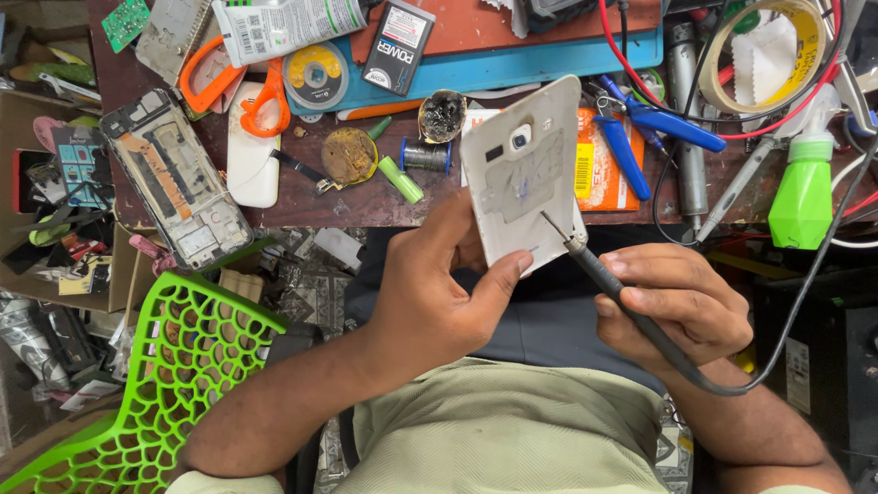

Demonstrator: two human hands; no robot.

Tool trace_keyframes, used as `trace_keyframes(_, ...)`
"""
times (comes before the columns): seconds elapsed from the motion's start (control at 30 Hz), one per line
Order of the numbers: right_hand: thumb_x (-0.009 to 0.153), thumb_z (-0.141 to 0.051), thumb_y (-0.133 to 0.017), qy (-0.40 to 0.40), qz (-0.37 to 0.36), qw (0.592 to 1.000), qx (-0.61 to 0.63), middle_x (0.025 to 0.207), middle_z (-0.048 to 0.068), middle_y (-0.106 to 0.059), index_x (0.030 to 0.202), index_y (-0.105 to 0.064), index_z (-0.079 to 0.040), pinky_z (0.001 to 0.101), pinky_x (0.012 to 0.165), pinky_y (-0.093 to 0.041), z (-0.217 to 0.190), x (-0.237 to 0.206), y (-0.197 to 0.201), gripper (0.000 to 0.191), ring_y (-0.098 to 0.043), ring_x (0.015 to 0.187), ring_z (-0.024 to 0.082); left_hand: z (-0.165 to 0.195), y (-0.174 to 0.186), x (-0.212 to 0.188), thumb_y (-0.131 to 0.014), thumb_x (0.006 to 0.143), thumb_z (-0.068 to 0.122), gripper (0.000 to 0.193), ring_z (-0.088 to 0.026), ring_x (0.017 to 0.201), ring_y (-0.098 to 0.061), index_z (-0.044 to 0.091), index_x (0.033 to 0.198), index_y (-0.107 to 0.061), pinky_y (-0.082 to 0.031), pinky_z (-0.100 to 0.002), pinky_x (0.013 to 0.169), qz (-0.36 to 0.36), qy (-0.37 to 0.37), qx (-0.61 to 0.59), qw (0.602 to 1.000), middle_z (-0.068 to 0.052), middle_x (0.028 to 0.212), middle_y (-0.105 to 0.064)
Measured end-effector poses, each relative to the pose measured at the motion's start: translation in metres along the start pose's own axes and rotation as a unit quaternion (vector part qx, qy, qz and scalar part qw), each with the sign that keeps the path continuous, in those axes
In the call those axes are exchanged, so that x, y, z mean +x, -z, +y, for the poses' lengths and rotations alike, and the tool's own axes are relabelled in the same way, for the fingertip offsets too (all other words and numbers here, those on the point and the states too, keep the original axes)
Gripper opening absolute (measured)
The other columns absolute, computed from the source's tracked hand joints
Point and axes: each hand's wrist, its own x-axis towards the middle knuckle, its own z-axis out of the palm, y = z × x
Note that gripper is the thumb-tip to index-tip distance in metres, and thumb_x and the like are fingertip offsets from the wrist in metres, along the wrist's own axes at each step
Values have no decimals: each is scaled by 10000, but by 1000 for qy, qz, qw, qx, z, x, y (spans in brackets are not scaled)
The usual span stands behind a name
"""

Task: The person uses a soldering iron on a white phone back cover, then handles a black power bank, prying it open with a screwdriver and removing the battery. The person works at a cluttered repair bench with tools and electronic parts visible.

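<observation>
Two hands busy here: your left hand [439,302] has a closed grip on the white phone back cover [523,174], thumb across its lower edge, holding it tilted up over your lap, just in front of the bench [366,206]. Your right hand [672,306] pinches a grey corded soldering iron [599,270] like a pen, its tip touching the cover's inner face. On the bench sit orange scissors [247,91], blue pliers [640,128], a green spray bottle [805,183] and a stripped phone frame [174,178].

Bright, even overhead light, soft shadows, sharp focus, slight bending at edges.
</observation>
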Motion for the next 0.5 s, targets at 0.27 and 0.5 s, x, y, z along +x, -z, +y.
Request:
trace_keyframes(0.27,844,-15,-814,-43,14,999,-16,996,183,-725,1012,-623,-31,364,809,-643,-6,3,4,255,-768,918,291,1,2,4,-715,947,-68,533,-267,767,-692,100,1432,-574,-545,-367,662,7,-204,328,922,-95,947,-694)
trace_keyframes(0.5,839,-16,-794,-11,23,1000,2,983,182,-700,1017,-601,-37,388,798,-650,9,-11,14,263,-753,918,293,-12,-7,6,-736,964,-14,432,-284,889,-720,75,1357,-584,-574,-356,708,78,-190,333,920,-118,1031,-708)
